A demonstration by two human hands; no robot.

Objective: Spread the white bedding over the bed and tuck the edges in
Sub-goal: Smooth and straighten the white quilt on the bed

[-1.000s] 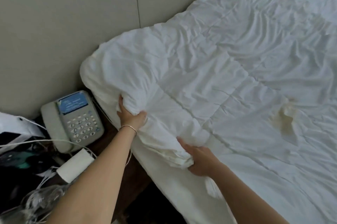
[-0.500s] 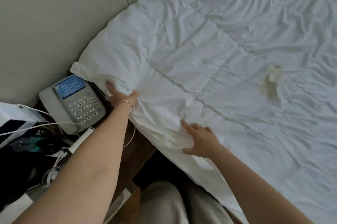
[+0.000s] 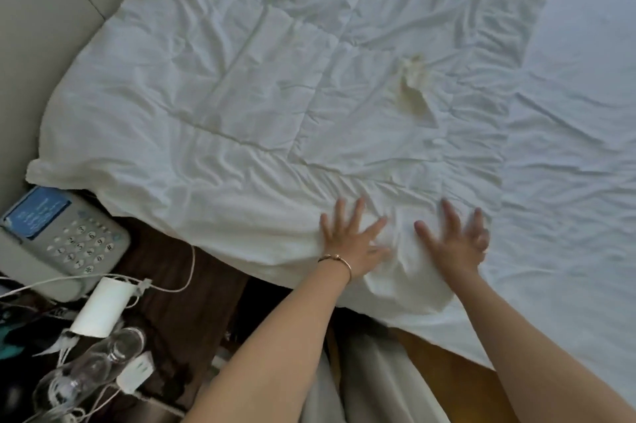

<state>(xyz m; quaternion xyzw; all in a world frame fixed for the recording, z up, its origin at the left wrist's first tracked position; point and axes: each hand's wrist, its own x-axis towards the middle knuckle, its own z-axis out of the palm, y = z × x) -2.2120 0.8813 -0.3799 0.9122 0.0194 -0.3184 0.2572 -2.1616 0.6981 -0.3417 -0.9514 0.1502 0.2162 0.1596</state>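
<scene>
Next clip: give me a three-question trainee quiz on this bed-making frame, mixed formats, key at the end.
1. True or false: both hands grip bunched fabric.
2. The yellowish stain lies: A) beyond the hands, B) under the left hand, C) on the telephone.
3. Fill in: the bracelet is on the ___ wrist.

Key: 1 false, the left hand and right hand lie flat with spread fingers on the white bedding; 2 A; 3 left.
</scene>
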